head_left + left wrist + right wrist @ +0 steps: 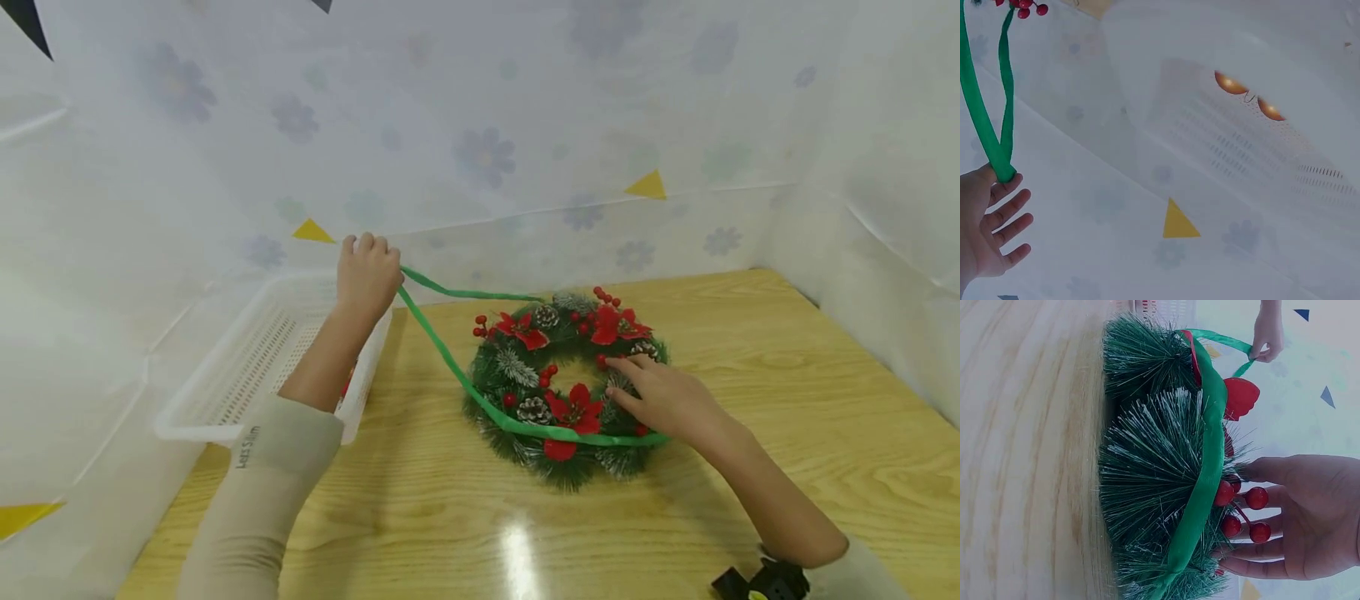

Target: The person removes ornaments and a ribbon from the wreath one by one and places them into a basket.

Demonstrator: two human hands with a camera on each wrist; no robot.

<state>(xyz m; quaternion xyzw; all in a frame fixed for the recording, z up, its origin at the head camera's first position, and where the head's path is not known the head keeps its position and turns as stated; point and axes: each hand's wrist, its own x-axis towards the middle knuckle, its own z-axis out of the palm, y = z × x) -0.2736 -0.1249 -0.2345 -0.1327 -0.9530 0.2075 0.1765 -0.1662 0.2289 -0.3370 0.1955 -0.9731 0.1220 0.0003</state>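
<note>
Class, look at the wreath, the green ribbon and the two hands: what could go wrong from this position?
1. The left hand pulls the green ribbon taut and raised; it may slip off the wreath.
2. The right hand rests on the wreath with straight fingers only, so the wreath might slide on the glossy table.
3. The ribbon runs beside the red berries; it could snag them.

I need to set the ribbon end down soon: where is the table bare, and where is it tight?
Bare wood lies right of the wreath toward the wall, and along the near table edge. Crowded: between the white basket and wreath, where the green ribbon stretches from the left hand.
</note>
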